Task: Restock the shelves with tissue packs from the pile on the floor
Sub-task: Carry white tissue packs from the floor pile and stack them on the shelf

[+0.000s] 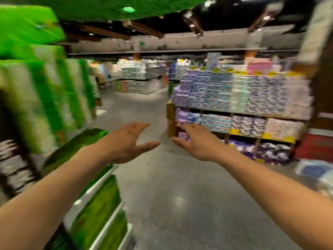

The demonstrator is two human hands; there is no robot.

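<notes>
Two hands, the left hand (124,141) and the right hand (194,141), reach out side by side over the bare concrete floor (180,195). Your fingers (140,125) are straight and spread, palms turned toward each other, holding nothing. The tissue packs you are to move appear to be the blue-and-white pile (314,171) on the floor at the far right margin, beyond your right forearm and well apart from both hands. The shelves (171,110) on the right already carry rows of purple, blue and white packs. Probable hazards: the pile sits at the edge of your view, so a reach made without facing it may land off-centre and let a film-wrapped pack slide from your hands. Your left forearm passes close to the green packs (45,98) on the left-hand rack, and a sweep of the arm could knock one off. With the pack designs this smeared, a pack could also end up in the wrong bay. No brand name or lettering can be read. The yellow price tags (234,131) on the shelf edges carry print too blurred to make out.
</notes>
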